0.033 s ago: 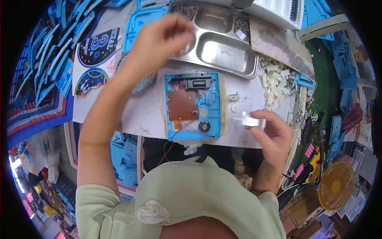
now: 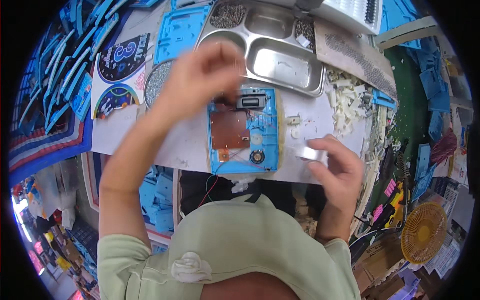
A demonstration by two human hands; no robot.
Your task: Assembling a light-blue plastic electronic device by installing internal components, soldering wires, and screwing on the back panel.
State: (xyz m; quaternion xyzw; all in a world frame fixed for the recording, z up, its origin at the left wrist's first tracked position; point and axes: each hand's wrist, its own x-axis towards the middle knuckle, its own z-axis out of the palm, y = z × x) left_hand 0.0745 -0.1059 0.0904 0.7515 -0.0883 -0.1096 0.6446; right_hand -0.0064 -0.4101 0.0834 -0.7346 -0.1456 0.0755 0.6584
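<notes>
My left hand point(image 2: 207, 75) hangs over the upper left edge of a blue plastic housing point(image 2: 272, 132), near the metal tray's front edge. Its fingers are curled but smeared by motion, so anything between them cannot be made out. The housing lies flat, open side up, holding a brown circuit board point(image 2: 227, 131), a dark grey block point(image 2: 251, 101), a small round speaker point(image 2: 257, 157) and thin wires. Right of it, my right hand point(image 2: 337, 165) pinches a small white plastic part point(image 2: 311, 153) between thumb and fingers, above the table; the part is blurred.
A metal compartment tray point(image 2: 320, 82) with small screws stands behind the housing. A round dish of small metal pieces point(image 2: 156, 82) is at left, loose white plastic parts point(image 2: 345, 102) at right. Stacked blue panels point(image 2: 65, 65) fill the far left; a yellow fan point(image 2: 423, 233) stands lower right.
My left hand has come from over the metal tray toward me, to the housing's upper left edge. My right hand has shifted slightly left, with the white part still pinched.
</notes>
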